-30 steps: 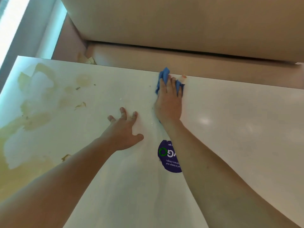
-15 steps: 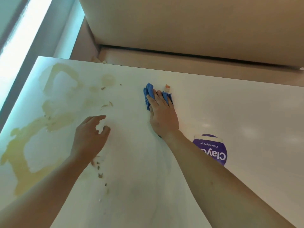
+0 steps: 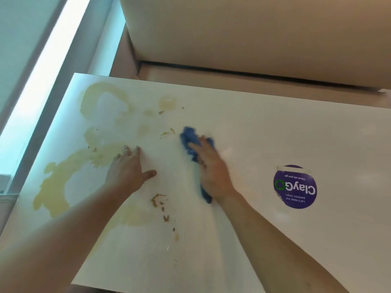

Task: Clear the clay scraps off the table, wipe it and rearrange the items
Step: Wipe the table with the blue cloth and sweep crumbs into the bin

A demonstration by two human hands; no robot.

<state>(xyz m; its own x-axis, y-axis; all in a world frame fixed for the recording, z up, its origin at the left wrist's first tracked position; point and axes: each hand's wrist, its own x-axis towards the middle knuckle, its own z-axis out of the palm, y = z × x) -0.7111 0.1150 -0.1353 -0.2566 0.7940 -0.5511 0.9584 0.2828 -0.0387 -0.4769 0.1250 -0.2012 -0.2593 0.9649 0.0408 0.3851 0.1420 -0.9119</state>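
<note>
The right hand (image 3: 213, 172) presses a crumpled blue cloth (image 3: 189, 136) onto the white table (image 3: 275, 127), fingers straight over it; the left hand (image 3: 127, 170) lies spread flat, fingertips at a yellowish clay smear (image 3: 53, 193). Wiping is in hand; next, I judge, the cloth should sweep left across the smear and the brown scraps (image 3: 157, 200)

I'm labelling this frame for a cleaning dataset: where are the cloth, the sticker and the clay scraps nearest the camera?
cloth (image 3: 189, 136): head view, on its bunched blue far end.
sticker (image 3: 295, 187): head view, on its purple middle.
scraps (image 3: 157, 200): head view, on the largest brown curl of the near trail.
</note>
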